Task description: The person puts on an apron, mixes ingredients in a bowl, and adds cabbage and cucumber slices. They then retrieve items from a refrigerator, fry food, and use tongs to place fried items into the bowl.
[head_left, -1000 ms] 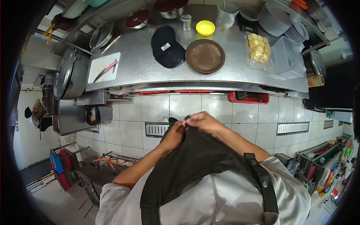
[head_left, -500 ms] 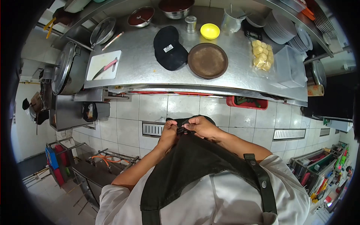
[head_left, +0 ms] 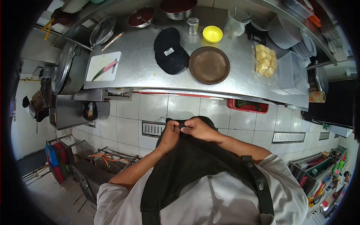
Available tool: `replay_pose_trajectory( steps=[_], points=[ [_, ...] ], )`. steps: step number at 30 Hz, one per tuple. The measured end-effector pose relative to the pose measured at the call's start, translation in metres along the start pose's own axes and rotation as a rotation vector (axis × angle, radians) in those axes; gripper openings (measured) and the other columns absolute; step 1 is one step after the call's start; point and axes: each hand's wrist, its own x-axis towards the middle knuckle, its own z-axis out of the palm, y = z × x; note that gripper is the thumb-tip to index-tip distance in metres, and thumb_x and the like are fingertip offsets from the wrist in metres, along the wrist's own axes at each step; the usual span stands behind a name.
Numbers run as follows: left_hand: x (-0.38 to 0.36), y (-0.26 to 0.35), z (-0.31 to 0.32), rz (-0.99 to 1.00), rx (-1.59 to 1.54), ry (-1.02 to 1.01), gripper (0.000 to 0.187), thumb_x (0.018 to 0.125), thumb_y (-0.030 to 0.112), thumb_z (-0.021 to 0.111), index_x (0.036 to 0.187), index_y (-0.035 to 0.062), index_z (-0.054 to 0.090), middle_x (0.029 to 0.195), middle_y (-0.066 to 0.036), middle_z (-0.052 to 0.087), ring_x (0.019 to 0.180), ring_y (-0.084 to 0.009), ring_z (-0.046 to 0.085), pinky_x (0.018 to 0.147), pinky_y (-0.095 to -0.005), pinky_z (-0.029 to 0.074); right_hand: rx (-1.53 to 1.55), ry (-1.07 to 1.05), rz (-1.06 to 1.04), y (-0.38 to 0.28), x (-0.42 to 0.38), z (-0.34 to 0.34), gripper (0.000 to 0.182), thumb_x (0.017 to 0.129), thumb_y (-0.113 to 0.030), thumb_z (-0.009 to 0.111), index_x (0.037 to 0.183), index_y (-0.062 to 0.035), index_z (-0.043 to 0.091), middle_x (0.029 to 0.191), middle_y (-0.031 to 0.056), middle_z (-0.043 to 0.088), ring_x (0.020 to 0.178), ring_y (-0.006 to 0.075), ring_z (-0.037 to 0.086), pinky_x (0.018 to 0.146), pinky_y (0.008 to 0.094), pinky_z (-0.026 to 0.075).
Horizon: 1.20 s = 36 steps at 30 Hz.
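A dark apron point(head_left: 180, 161) with shoulder straps hangs over the white shirt I wear. At its waist my left hand point(head_left: 170, 134) is closed, fingertips pinching dark apron ties point(head_left: 182, 126). Just beside it, my right hand point(head_left: 198, 129) pinches the same ties with thumb and fingers. Both hands nearly touch in front of my body, and the knot or loop between them is mostly hidden by my fingers. On the steel counter ahead lie a black cap point(head_left: 170, 50) and a round brown plate point(head_left: 209, 65), both out of my hands' reach.
The steel counter point(head_left: 138, 71) holds a cutting board point(head_left: 95, 64) with a pink-handled knife point(head_left: 105, 71), a yellow bowl point(head_left: 212, 34), bagged dough balls point(head_left: 265, 62) and stacked plates point(head_left: 283, 33). A red crate point(head_left: 234, 106) sits below. A large pot point(head_left: 63, 71) stands left.
My hands have drawn slightly closer together at the apron's waist. The dark ties that showed below my fingers are now mostly covered. The view has shifted slightly.
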Motion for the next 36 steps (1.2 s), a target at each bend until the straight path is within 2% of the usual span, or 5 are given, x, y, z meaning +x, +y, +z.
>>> replay_pose_trajectory(
  steps=[13, 20, 23, 28, 36],
  points=[
    [0.009, 0.078, -0.037, 0.091, 0.316, -0.455, 0.035, 0.092, 0.03, 0.053, 0.112, 0.0014, 0.046, 0.097, -0.012, 0.058, 0.091, -0.0186, 0.056, 0.083, -0.031, 0.043, -0.199, -0.37, -0.006, -0.037, 0.01, -0.074, 0.029, 0.092, -0.026, 0.053, 0.107, -0.0018, 0.053, 0.082, 0.0104, 0.063, 0.078, 0.0187, 0.062, 0.072, 0.0306, 0.047],
    [0.1, 0.057, -0.073, 0.291, 0.161, -0.099, 0.043, 0.083, 0.018, 0.066, 0.118, 0.0017, 0.046, 0.104, -0.018, 0.057, 0.097, -0.0312, 0.056, 0.087, -0.0385, 0.044, -0.9, 1.281, -0.19, -0.001, 0.074, -0.177, 0.046, 0.08, -0.01, 0.061, 0.123, -0.0013, 0.046, 0.124, 0.0255, 0.044, 0.11, 0.0441, 0.047, 0.092, 0.0449, 0.041],
    [0.183, 0.084, -0.077, 0.622, 0.228, 0.452, 0.046, 0.077, 0.011, 0.066, 0.119, 0.0053, 0.048, 0.121, -0.019, 0.047, 0.116, -0.0369, 0.044, 0.097, -0.042, 0.037, -0.538, 1.257, 0.02, 0.04, 0.102, -0.2, 0.063, 0.079, -0.006, 0.058, 0.135, 0.0036, 0.031, 0.123, 0.0304, 0.043, 0.112, 0.0456, 0.046, 0.094, 0.0448, 0.041],
    [0.259, 0.148, -0.087, 1.145, 0.746, 0.065, 0.036, 0.085, 0.018, 0.056, 0.12, 0.011, 0.054, 0.132, -0.008, 0.046, 0.129, -0.0309, 0.035, 0.104, -0.0505, 0.027, -0.6, 1.236, 0.142, 0.031, 0.116, -0.179, 0.069, 0.072, 0.005, 0.048, 0.137, 0.0065, 0.025, 0.118, 0.0311, 0.047, 0.109, 0.0451, 0.047, 0.095, 0.0447, 0.04],
    [0.307, 0.075, -0.185, 0.771, 0.792, -0.024, 0.038, 0.084, 0.027, 0.059, 0.119, 0.0111, 0.056, 0.136, -0.006, 0.044, 0.126, -0.0291, 0.039, 0.099, -0.0447, 0.031, -0.457, 1.085, 0.088, 0.003, 0.175, -0.135, 0.061, 0.079, -0.004, 0.055, 0.134, 0.0037, 0.03, 0.105, 0.0269, 0.061, 0.096, 0.0415, 0.061, 0.079, 0.0426, 0.051]
  ],
)
